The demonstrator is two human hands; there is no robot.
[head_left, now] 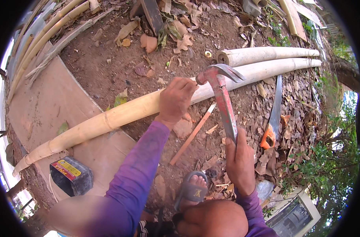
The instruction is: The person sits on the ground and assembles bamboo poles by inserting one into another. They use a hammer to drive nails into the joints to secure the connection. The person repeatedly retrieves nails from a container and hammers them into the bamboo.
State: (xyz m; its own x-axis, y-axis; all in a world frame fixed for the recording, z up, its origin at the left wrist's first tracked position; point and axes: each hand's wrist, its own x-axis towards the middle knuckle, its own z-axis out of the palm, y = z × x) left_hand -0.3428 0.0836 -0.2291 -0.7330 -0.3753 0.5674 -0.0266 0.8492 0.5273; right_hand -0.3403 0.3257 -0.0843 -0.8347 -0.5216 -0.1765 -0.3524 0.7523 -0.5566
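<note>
My left hand rests on a long pale bamboo pole that lies across the dirt, its fingers pinched at the pole's top as if holding something small; what it holds is hidden. My right hand grips the lower handle of a claw hammer with a worn red shaft. The hammer's head sits right beside my left fingertips, over the pole. A second bamboo pole lies just beyond.
A handsaw with an orange handle lies on dry leaves to the right. A thin wooden stick is on the ground near my sandalled foot. A dark box sits on a concrete slab at left.
</note>
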